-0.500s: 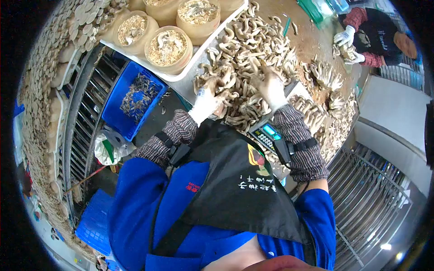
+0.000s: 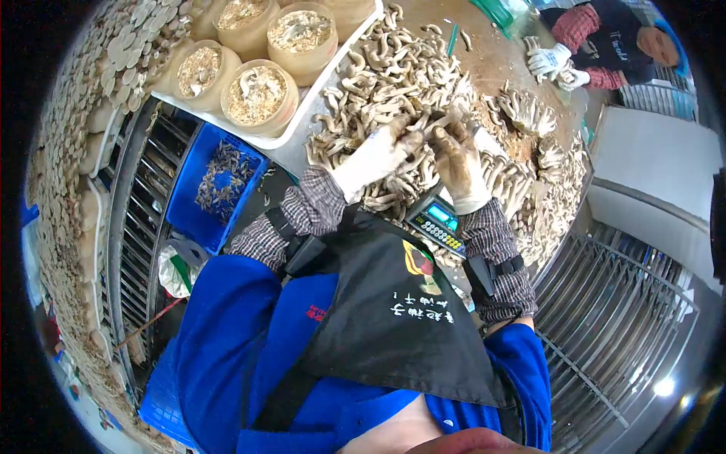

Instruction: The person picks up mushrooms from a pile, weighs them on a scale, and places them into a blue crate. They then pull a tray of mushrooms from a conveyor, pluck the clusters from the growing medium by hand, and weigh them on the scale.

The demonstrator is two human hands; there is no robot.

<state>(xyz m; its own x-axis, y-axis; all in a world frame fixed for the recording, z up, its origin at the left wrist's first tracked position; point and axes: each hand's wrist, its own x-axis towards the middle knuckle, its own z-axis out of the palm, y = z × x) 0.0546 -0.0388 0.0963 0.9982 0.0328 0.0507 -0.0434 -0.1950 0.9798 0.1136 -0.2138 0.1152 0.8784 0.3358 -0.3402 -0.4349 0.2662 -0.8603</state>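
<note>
- Head view looks down past a black apron (image 2: 401,318) to the near edge of the desk (image 2: 499,68), where a scale (image 2: 437,221) sits with its keypad toward the person.
- Just beyond the scale, the left hand (image 2: 376,155) and right hand (image 2: 457,163), both gloved, meet over the mushrooms (image 2: 393,76) heaped on the desk; each is curled shut on a small cluster of them, fingers hooked around stems.
- Mushrooms look light, soft and brittle: caps would likely tear or snap if squeezed, so the firmer stem base is the safer place to hold, with gentle pressure.
- Gloves look dusty, which probably helps against slipping.
- Left of the heap, along the desk's left edge, a white tray (image 2: 302,125) carries round tubs (image 2: 255,94) filled with pale substrate.
- Below that edge, on the floor, a blue crate (image 2: 219,185) holds dark trimmings.
- At the far right corner of the desk, another person's gloved hands (image 2: 556,64) hold more mushrooms, well apart from the wearer's own.
</note>
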